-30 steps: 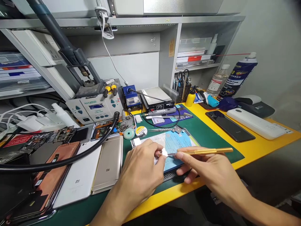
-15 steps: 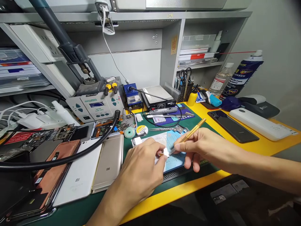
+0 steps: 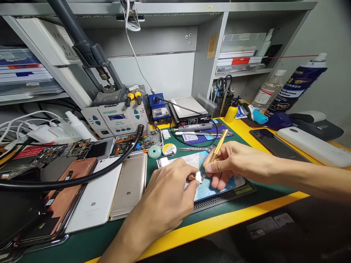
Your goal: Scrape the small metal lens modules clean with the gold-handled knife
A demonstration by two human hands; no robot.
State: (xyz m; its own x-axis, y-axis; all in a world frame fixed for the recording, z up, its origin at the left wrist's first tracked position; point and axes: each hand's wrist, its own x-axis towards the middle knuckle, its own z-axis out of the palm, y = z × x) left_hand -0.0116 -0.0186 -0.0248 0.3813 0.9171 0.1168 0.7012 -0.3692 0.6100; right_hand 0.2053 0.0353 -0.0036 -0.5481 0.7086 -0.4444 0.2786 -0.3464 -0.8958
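My left hand [image 3: 167, 190] is closed, pinching a small white piece with a copper-coloured strip [image 3: 197, 176] between thumb and forefinger. In my right hand [image 3: 225, 164], a gold-handled hobby knife [image 3: 221, 145] is gripped like a pen, its narrow blade pointing down at the white piece. Whether the blade touches it, I cannot tell. Both hands are over a light-blue work pad [image 3: 210, 191], part of which has a whitish sheet on it. The left fingers hide some of the small part.
Several phones, including a gold phone [image 3: 131, 184], lie at left under a black hose [image 3: 109, 173]. A hot-air station [image 3: 116, 118] stands behind. Tweezers [image 3: 192, 149] and a solder-like round tin [image 3: 169, 148] lie beyond the pad. A spray can [image 3: 298, 87] stands at right.
The camera view has shifted, so the bench appears lower and further right. My right hand's knife is held more upright, and its lower fingers have curled in. Both grips stay the same.
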